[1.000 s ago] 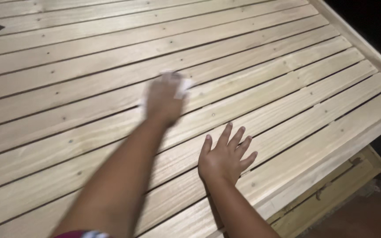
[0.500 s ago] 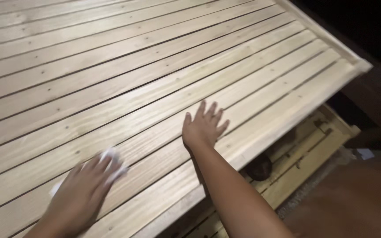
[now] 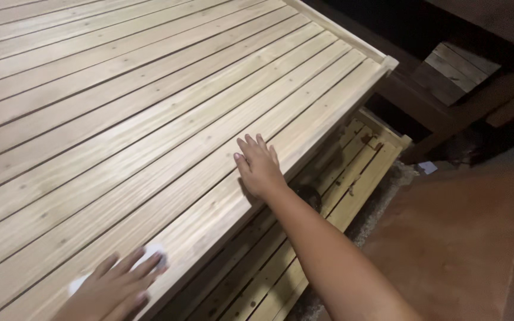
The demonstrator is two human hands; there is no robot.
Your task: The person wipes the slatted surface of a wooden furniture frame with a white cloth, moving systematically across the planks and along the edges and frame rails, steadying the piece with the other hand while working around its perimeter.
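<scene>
Two bare, sleeveless forearms

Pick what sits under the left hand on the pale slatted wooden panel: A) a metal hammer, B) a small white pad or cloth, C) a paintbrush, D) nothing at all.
B: the left hand presses flat on a small white pad or cloth whose edges show past the fingers, near the front edge of the pale slatted wooden panel; the right hand lies bare and flat on the slats.
</scene>
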